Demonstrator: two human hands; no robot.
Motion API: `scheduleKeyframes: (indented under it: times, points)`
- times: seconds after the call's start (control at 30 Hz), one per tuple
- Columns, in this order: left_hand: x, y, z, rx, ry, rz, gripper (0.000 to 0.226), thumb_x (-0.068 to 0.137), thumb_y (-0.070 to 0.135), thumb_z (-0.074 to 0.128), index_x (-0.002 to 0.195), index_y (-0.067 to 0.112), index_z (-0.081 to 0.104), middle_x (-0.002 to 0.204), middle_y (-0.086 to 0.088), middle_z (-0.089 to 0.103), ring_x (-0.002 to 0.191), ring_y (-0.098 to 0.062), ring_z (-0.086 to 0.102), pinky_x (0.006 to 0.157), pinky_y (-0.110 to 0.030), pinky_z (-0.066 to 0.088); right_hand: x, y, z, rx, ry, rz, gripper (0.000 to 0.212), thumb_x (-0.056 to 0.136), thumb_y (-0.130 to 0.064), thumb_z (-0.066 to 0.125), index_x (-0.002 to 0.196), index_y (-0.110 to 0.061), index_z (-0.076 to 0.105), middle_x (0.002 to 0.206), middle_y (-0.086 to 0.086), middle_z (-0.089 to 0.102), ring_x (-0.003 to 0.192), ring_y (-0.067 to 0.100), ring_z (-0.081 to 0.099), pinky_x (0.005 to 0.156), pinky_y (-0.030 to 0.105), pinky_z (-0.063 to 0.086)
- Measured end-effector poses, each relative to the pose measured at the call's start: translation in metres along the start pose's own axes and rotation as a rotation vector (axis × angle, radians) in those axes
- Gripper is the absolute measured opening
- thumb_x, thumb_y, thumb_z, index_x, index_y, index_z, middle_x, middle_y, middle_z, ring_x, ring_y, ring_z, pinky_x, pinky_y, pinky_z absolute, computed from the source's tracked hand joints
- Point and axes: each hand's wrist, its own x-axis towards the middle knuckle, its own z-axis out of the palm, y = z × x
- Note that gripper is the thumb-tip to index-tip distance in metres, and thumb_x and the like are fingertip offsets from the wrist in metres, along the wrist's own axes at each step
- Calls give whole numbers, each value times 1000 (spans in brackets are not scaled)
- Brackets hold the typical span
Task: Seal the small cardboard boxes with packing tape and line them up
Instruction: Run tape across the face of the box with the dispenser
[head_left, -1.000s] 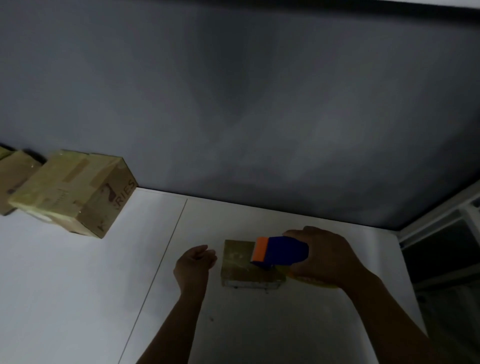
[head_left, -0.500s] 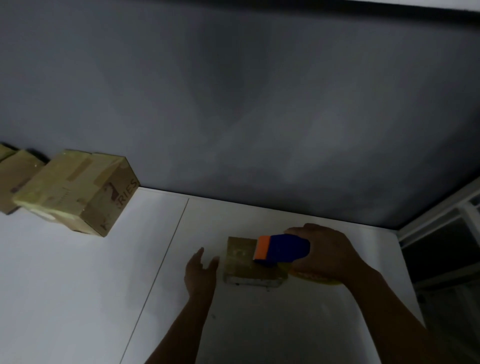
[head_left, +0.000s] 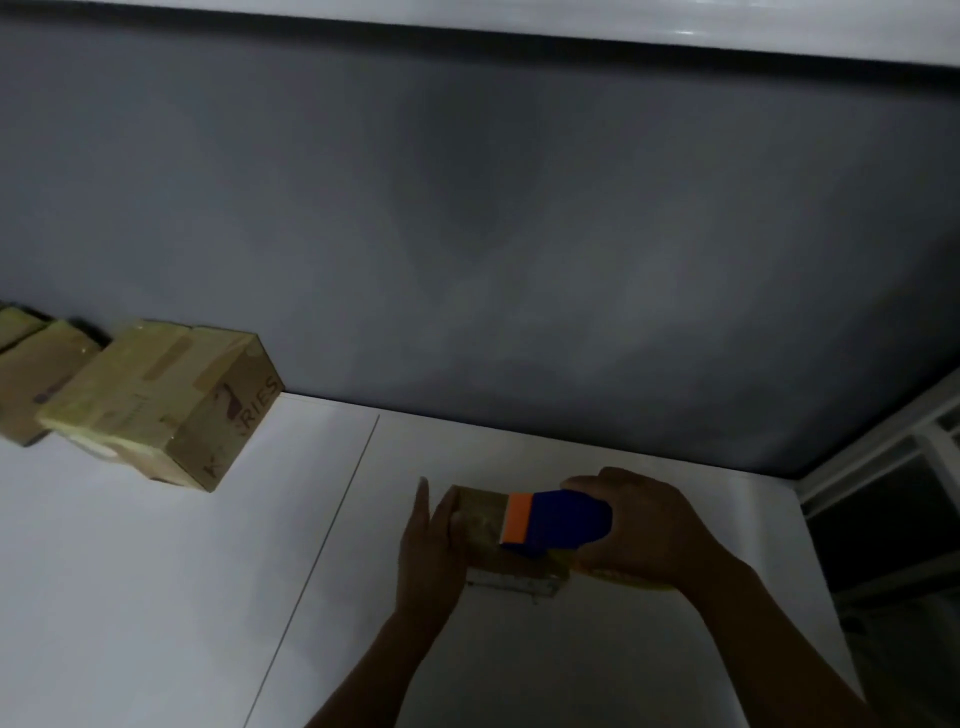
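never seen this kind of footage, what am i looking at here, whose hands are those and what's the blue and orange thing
No machine here: a person works with bare hands, filmed by a camera worn on their head, looking down at a white table. The left hand lies flat against the side of a small cardboard box, seemingly steadying it. The right hand grips a blue and orange tape dispenser over that box's top. Far left, against the grey wall, stand taped boxes in a row.

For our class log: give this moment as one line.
step: taping small box | left hand: flat against box side | right hand: grips tape dispenser over box | sealed boxes: along wall
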Motion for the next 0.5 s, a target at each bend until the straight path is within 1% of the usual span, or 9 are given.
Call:
scheduleKeyframes:
  times: [0.03, 0.07, 0.1, 0.13, 0.23, 0.3, 0.37, 0.43, 0.5]
  points:
    - [7, 0, 1, 98, 30, 29, 82, 84, 71, 11, 146, 21, 34, 147, 18, 21, 133, 11, 25, 108, -16, 28, -1, 0, 0, 0, 0, -8, 69, 70, -51, 71, 132, -40, 43, 114, -12, 53, 89, -1, 43, 66, 7, 32]
    - [14, -2, 3, 204, 7, 49, 81, 84, 70, 6, 147, 25, 31, 152, 15, 8, 142, -5, 14, 115, -31, 23, -2, 1, 1, 5, 4, -23, 71, 71, -53, 70, 134, -40, 41, 116, -12, 51, 91, -1, 45, 68, 8, 35]
    - [20, -2, 4, 300, -59, 66, 80, 82, 71, 0, 147, 31, 25, 154, 13, -4, 145, -12, 2, 117, -42, 16, -4, 3, 2, 15, 11, -43, 72, 71, -55, 69, 135, -40, 39, 119, -13, 49, 95, 0, 48, 73, 10, 40]
    - [24, -2, 6, 378, -134, 77, 80, 80, 72, -6, 148, 36, 17, 153, 12, -12, 145, -15, -6, 117, -47, 12, -6, 6, 4, 19, 13, -62, 74, 71, -57, 68, 136, -41, 38, 122, -13, 45, 99, 2, 49, 77, 12, 43]
    - [32, -9, 11, 516, -233, 80, 70, 78, 70, -10, 144, 46, -2, 151, 11, -23, 144, -18, -11, 115, -51, 11, -12, 14, 7, 32, -23, -74, 71, 75, -55, 66, 139, -43, 36, 125, -13, 38, 103, 4, 47, 81, 13, 45]
    - [34, -10, 10, 562, -245, 95, 67, 79, 69, -11, 143, 48, -6, 152, 10, -24, 145, -19, -11, 114, -52, 12, -13, 17, 6, 103, -35, -58, 68, 76, -50, 68, 138, -42, 39, 123, -11, 40, 104, 5, 47, 83, 16, 48]
    - [36, -9, 9, 600, -261, 116, 72, 77, 72, -16, 144, 47, -4, 154, 8, -22, 144, -20, -12, 114, -52, 10, -14, 19, 5, 149, -38, -47, 66, 77, -47, 70, 136, -40, 42, 121, -11, 41, 104, 5, 46, 85, 18, 49]
    - [38, -9, 7, 653, -270, 153, 76, 75, 73, -21, 145, 46, -6, 156, 4, -19, 144, -20, -14, 115, -53, 8, -18, 24, 7, 183, -35, -45, 65, 76, -45, 72, 135, -39, 44, 118, -11, 41, 102, 4, 45, 84, 15, 48]
    - [39, -10, 6, 713, -285, 175, 70, 78, 70, -21, 143, 47, -10, 156, 4, -20, 144, -20, -15, 115, -52, 4, -23, 33, 7, 222, -28, -28, 64, 74, -43, 75, 133, -38, 48, 112, -13, 42, 99, 2, 45, 79, 8, 45]
